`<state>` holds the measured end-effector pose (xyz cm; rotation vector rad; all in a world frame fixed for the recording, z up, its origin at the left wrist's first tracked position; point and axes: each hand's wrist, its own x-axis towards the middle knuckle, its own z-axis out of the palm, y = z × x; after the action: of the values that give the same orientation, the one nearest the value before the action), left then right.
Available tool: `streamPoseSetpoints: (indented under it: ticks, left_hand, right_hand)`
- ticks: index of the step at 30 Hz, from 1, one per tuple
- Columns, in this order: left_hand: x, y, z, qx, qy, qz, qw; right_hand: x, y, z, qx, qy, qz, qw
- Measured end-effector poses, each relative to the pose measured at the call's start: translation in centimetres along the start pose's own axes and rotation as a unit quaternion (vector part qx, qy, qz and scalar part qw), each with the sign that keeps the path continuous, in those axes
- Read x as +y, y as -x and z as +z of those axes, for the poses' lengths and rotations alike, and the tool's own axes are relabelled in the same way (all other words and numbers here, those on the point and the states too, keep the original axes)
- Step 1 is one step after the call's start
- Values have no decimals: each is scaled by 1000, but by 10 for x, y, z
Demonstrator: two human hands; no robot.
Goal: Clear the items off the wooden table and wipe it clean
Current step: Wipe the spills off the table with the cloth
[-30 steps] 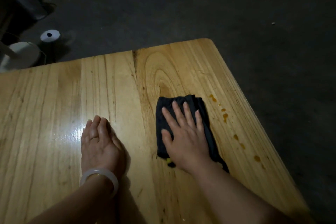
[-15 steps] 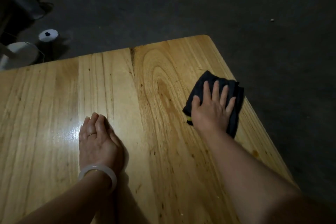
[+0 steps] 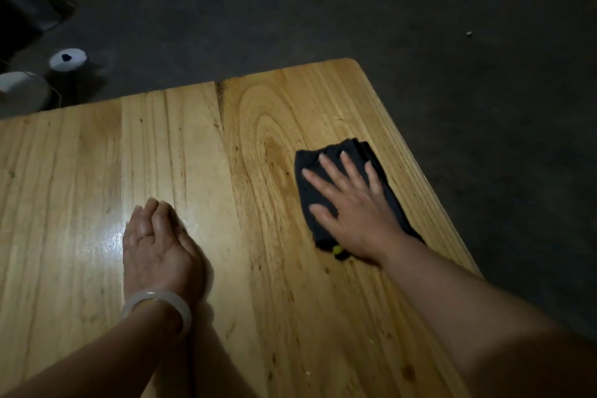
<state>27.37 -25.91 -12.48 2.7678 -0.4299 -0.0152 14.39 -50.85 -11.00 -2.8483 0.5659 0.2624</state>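
Head view: right hand (image 3: 353, 213), fingers spread flat, is pressing black cloth (image 3: 381, 178) on wooden table (image 3: 193, 145) toward 2 o'clock; left hand (image 3: 158, 242) is bracing flat; advise even pressure, overlapping strokes.

Dark folded cloth (image 3: 376, 171) flat on the pale wooden surface (image 3: 200, 145) near its right edge, pinned under a spread palm, small yellow-green spot at near corner.

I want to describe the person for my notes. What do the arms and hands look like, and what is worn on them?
Both forearms are bare; no sleeves show in the picture. The left hand has a thin ring on one of its fingers, and a smooth, pale, milky bangle circles the left wrist. The right hand wears nothing: no ring, no watch, no glove.
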Motion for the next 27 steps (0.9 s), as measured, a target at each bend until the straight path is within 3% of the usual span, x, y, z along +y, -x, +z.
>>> streamPoseSetpoints:
  ticks: [7,12,15,20,27]
  left_hand:
    - [-1,0,3,20,-5,5,1000]
    - [-5,1,9,29,-15,16,999]
    - [-7,1,13,39,-13,18,999]
    - [-7,0,13,33,-23,21,999]
    - [-7,-2,14,32,-14,19,999]
  right_hand:
    - [9,-53,-8,47,-19,171,984]
    - [-25,-34,-3,38,-51,226,972]
    - [-59,-7,5,21,-56,182,981]
    - [-102,31,21,0,-52,21,998]
    - [-88,-15,12,-2,-14,-36,999]
